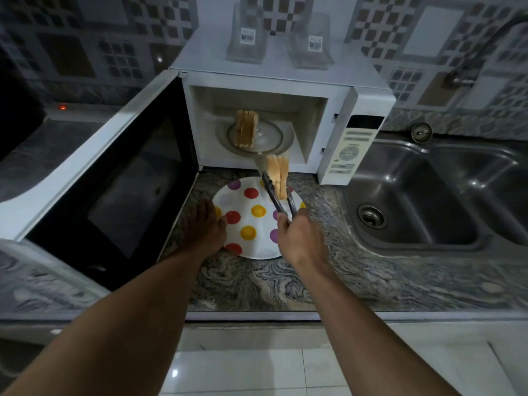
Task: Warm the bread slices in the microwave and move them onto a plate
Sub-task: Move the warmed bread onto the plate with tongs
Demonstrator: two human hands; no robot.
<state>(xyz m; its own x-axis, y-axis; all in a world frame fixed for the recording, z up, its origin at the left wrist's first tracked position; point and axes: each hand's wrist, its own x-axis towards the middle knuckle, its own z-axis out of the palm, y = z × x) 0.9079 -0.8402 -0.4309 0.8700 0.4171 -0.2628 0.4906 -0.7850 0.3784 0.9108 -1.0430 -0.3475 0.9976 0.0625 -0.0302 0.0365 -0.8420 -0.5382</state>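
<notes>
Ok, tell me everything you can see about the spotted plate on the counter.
The plate is round, white and glossy, ceramic by its look, printed with red, yellow and purple spots. It lies flat on the marbled stone counter, right in front of the open microwave. No bread lies on it yet. The left hand rests at its left rim, fingers straight. The right hand holds tongs carrying bread slices over its right side.
</notes>
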